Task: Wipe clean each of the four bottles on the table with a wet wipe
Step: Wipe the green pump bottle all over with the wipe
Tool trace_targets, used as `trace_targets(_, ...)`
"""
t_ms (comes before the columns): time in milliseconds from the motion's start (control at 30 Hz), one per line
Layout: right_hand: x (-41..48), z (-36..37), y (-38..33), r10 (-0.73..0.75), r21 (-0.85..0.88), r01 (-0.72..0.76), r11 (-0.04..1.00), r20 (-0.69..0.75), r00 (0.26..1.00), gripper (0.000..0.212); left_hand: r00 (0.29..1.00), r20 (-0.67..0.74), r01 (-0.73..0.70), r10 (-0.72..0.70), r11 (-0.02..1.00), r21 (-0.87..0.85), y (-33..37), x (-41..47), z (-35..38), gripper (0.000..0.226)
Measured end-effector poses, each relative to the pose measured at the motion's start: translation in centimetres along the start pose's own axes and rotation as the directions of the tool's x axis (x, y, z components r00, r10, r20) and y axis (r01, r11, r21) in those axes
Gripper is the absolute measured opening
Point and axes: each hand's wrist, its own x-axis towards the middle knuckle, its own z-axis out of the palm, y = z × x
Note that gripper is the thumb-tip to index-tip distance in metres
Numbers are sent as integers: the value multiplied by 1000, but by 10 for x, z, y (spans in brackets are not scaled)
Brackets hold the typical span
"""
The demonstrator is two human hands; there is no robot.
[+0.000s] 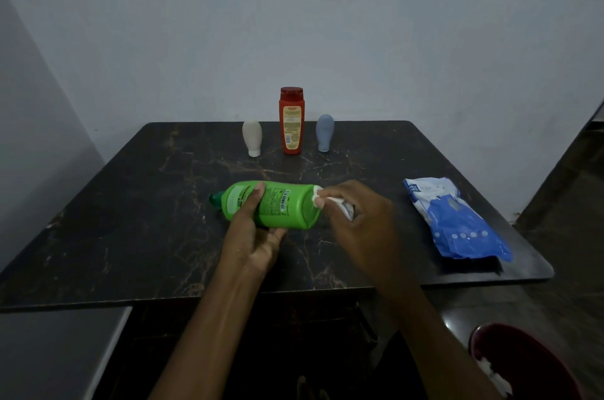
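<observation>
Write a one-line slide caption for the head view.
Left hand holds a green bottle sideways while the right hand presses a wet wipe to its base.

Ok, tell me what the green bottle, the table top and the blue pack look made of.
Green bottle: probably glossy plastic, going by its smooth sheen. Table top: dark polished stone or a laminate imitation, with pale veins; cannot tell which. Blue pack: thin plastic film, creased and shiny.
</observation>
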Motion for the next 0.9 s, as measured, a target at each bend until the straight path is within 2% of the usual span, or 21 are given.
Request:
trace_targets(67, -9, -1, 4, 25, -32, -23, 999, 49, 999, 11, 1000, -6, -7, 7, 1000, 6, 1, 1, -2, 45)
trace_targets(167, -23, 6, -5, 12, 40, -16, 999, 95, 995, 10, 1000, -1, -9, 9, 1000, 16, 0, 2, -1, 48)
trace_targets(300, -5, 7, 2, 27, 101, -28, 995, 20, 999, 9, 1000, 1, -7, 7, 1000, 5, 2, 4, -1, 48)
trace_targets(400, -13, 7, 9, 55, 54, -58, 997, 52, 997, 9, 1000, -16, -6, 7, 1000, 28, 1, 5, -5, 48)
trace_targets(500, -24, 10, 1, 28, 94, -34, 995, 70, 997, 9, 1000, -10, -14, 14, 1000, 26, 0, 6, -5, 48)
trace_targets(567, -16, 10, 0, 39, 121, -45, 992, 55, 998, 9, 1000, -4, -12, 12, 1000, 22, 0, 6, -4, 45)
trace_targets(667, -4, 8, 11, 51, 75, -51, 996, 4, 999, 9, 1000, -11, -5, 5, 1000, 26, 0, 5, -4, 40)
trace_targets(733, -12, 8, 14, 88, 45, -89, 995, 19, 996, 9, 1000, -18, -5, 5, 1000, 26, 0, 5, -6, 40)
trace_targets(900, -24, 14, -3, 61, 141, -70, 988, 64, 996, 9, 1000, -3, -10, 10, 999, 38, 1, 6, -6, 40)
